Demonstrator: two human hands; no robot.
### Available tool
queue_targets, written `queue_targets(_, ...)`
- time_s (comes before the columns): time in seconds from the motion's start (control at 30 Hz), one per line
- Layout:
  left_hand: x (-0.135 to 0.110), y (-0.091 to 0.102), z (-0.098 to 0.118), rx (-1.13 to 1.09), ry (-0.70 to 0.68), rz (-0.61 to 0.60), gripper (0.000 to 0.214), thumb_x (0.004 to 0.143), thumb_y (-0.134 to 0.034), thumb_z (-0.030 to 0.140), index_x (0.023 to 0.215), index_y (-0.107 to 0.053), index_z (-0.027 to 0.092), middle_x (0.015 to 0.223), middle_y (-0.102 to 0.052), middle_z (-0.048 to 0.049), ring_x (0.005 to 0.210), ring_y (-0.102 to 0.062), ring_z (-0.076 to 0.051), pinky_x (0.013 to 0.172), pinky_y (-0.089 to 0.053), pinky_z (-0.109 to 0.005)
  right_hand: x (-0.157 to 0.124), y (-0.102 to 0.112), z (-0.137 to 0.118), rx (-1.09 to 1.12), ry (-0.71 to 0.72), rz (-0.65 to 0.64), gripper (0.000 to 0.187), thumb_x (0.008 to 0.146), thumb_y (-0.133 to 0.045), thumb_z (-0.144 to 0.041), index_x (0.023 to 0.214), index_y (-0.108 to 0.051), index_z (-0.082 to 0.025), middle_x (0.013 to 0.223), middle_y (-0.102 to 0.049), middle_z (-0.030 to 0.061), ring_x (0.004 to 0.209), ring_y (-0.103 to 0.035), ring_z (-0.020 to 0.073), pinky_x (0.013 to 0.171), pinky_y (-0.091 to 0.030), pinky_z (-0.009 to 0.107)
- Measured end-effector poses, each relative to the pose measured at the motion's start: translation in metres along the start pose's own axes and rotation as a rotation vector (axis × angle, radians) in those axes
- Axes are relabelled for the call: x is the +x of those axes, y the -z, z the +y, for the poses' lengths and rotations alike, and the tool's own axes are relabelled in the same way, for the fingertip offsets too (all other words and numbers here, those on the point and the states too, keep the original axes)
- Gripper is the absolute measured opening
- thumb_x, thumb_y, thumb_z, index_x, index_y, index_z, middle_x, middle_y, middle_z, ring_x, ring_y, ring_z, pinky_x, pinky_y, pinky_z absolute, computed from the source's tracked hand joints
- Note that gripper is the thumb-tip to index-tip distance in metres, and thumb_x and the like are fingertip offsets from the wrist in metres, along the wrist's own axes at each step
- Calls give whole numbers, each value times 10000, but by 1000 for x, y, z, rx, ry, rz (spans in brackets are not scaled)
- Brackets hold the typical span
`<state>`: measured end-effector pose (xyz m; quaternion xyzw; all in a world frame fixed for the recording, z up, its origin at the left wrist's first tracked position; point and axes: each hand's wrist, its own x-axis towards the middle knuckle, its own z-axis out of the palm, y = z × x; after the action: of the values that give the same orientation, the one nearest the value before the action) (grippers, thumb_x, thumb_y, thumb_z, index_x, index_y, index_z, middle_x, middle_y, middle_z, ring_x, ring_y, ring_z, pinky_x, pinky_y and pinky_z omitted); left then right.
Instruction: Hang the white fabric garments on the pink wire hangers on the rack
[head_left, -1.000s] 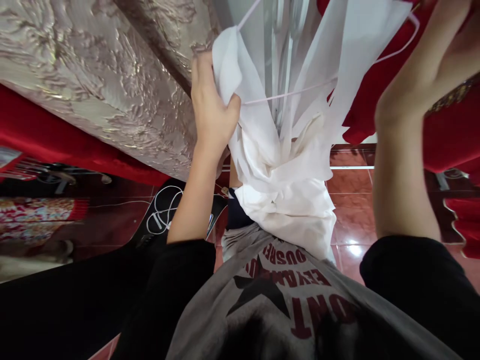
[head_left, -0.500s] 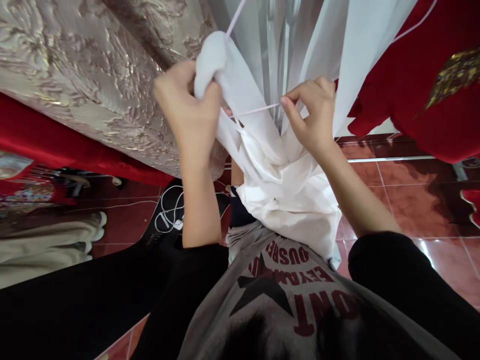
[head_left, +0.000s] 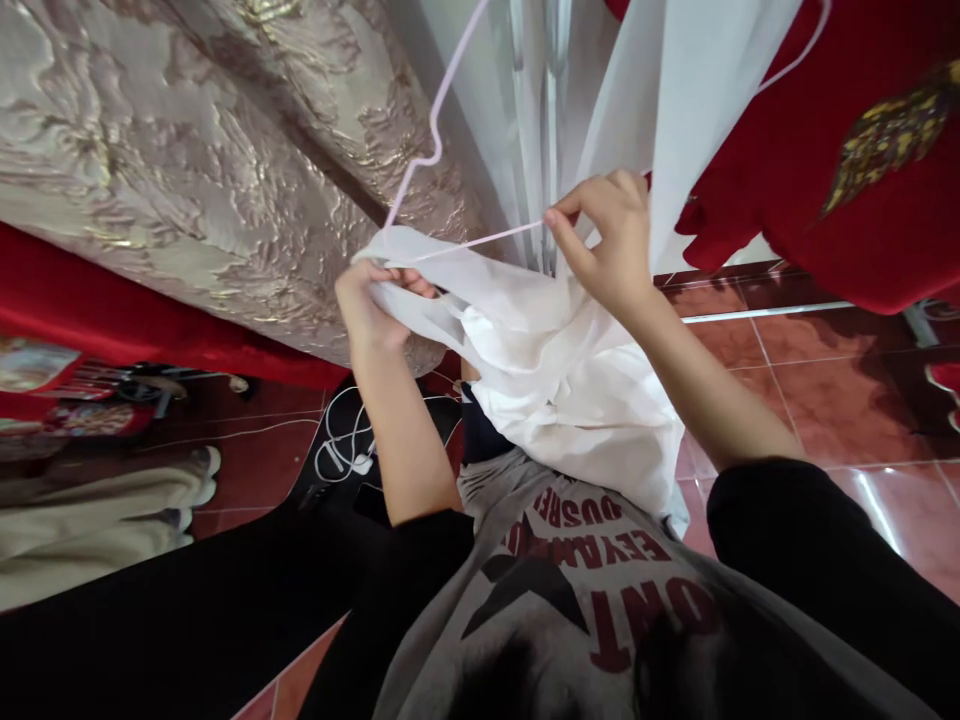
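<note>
White fabric (head_left: pixel 577 380) lies bunched over my lap, with sheer lengths of it rising toward the top of the view. My left hand (head_left: pixel 382 305) is closed round a gathered fold of this white fabric at the left, its fingertips curled inside the fold. Between thumb and forefinger, my right hand (head_left: pixel 607 235) pinches a thin pale pink cord (head_left: pixel 502 235). The cord runs taut from those fingertips leftward to the fold by my left hand. Another stretch of pink cord goes up from the fold, bent in the middle, and leaves at the top.
Embossed beige-and-gold fabric (head_left: pixel 247 170) hangs at the upper left. Red cloth with a gold motif (head_left: pixel 892 140) hangs at the right. A white cable (head_left: pixel 341 445) lies coiled on a black surface beside my left arm. Red tiles (head_left: pixel 847 400) cover the floor.
My left hand has lowered with the white fabric, its fingers turning into the fold. The upper pink cord has gone from straight to slack and bent. My right hand has shifted slightly left, still pinching cord.
</note>
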<state>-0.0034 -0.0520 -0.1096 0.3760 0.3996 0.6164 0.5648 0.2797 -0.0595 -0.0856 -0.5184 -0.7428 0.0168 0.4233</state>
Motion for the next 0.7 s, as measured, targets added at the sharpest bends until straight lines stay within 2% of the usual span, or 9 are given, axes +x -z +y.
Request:
queue_targets(0.13, -21, -40, -22, -251, 45, -57, 103, 848, -542, 203, 761, -598, 203, 864, -693, -68, 959, -655, -194, 819, -520, -280, -1, -6, -10, 5, -8, -46, 394, 998, -326, -589, 989, -629, -338, 974, -663, 34, 1024, -496, 223, 1107, -393, 503)
queue_targets(0.27, -30, -89, -11, -243, 37, -96, 189, 971, -495, 172, 957, -680, 211, 1137, -707, -33, 595, -537, -108, 746, -524, -244, -7, -1, -17, 55, 55, -116, 374, 996, -355, -547, 1220, -609, -387, 1180, -668, 1, 1157, -526, 219, 1134, -395, 509)
queue_targets(0.37, -36, -109, -8, -150, -112, -34, 204, 1034, -548, 303, 882, -668, 238, 1001, -688, -17, 456, -389, -93, 609, -492, -252, -15, 10, -23, 149, 127, -149, 374, 999, -395, -533, 1313, -572, -433, 1365, -612, -47, 1301, -529, 201, 1186, -396, 496)
queue_targets(0.43, -42, -116, -12, -108, -233, 2, 262, 1049, -561, 380, 845, -644, 238, 891, -640, -9, 435, -351, -87, 553, -448, -253, -20, 19, -20, 199, 177, 33, 337, 1011, -416, -500, 1301, -578, -443, 1380, -598, -50, 1334, -542, 191, 1188, -422, 482)
queue_targets(0.53, -49, -121, -21, -90, -268, 62, 272, 1030, -598, 468, 863, -636, 256, 859, -611, -4, 433, -385, -95, 522, -393, -280, -20, 30, 1, 157, 185, 584, 361, 995, -520, -424, 1356, -538, -420, 1411, -548, -25, 1416, -482, 188, 1251, -358, 474)
queue_targets(0.57, -49, -122, -23, -89, -256, 77, 267, 1019, -613, 487, 875, -638, 264, 864, -617, -5, 434, -399, -101, 524, -385, -291, -18, 31, 11, 148, 169, 712, 431, 974, -569, -436, 1397, -503, -387, 1447, -512, 2, 1458, -436, 198, 1280, -308, 477)
queue_targets(0.6, -49, -123, -25, -88, -249, 81, 260, 1014, -622, 493, 885, -640, 269, 868, -625, -6, 436, -404, -105, 528, -381, -299, -15, 32, 21, 165, 133, 757, 522, 950, -609, -468, 1435, -461, -344, 1493, -464, 40, 1489, -398, 211, 1292, -283, 479)
queue_targets(0.63, -49, -124, -27, -89, -249, 79, 254, 1019, -620, 487, 891, -639, 268, 867, -633, -6, 435, -398, -104, 529, -376, -300, -12, 32, 30, 215, 92, 712, 604, 924, -631, -529, 1446, -435, -296, 1526, -417, 87, 1492, -398, 225, 1276, -313, 476)
queue_targets(0.7, -47, -126, -28, -97, -262, 79, 253, 1050, -586, 455, 904, -626, 252, 854, -639, -5, 430, -357, -92, 520, -360, -283, -7, 29, 40, 289, -10, 484, 739, 848, -674, -643, 1418, -432, -239, 1529, -377, 157, 1445, -449, 246, 1167, -450, 455)
